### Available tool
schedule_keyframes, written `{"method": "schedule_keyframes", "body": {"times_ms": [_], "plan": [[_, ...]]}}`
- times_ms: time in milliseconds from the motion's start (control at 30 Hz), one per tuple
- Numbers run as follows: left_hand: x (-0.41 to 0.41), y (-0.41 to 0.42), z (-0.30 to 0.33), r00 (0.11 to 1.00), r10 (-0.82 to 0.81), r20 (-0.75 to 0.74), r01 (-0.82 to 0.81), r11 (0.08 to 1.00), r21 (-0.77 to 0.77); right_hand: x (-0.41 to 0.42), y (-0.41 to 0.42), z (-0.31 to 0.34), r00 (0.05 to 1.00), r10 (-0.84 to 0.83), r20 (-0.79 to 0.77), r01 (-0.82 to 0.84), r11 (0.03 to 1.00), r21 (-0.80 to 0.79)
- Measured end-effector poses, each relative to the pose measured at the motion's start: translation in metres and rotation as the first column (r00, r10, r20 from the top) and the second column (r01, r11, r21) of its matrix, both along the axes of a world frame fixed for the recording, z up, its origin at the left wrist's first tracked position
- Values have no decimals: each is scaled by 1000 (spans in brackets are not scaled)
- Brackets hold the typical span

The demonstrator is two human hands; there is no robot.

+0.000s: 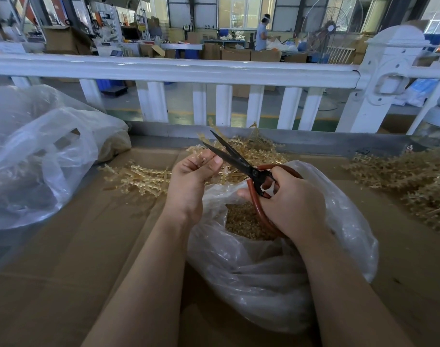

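The left hand [191, 176] pinches a pale amber plastic sprue strip [203, 156] between thumb and curled fingers, just above the clear plastic bag of small amber cut pieces [251, 221]. The right hand [289, 204] grips the black-bladed scissors with red looped handles [235, 156] — blades parted, tips beside the strip. Both are over the brown cardboard surface [89, 246].
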State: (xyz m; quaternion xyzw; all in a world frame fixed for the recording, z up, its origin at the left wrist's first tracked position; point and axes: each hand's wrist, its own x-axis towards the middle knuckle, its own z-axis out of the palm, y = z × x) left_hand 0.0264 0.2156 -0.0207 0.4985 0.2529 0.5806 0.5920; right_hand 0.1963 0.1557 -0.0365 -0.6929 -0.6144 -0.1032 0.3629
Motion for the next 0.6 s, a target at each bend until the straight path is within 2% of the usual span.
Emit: {"method": "schedule_keyframes", "body": {"times_ms": [233,600], "plan": [[0,2,0,1000,29,-3,-29,999,22,3,3,-4,998,-21,58,21,1000,0],[0,1,0,1000,25,-1,-25,999,21,3,3,-5,999,13,51,-13,1000,2]]}}
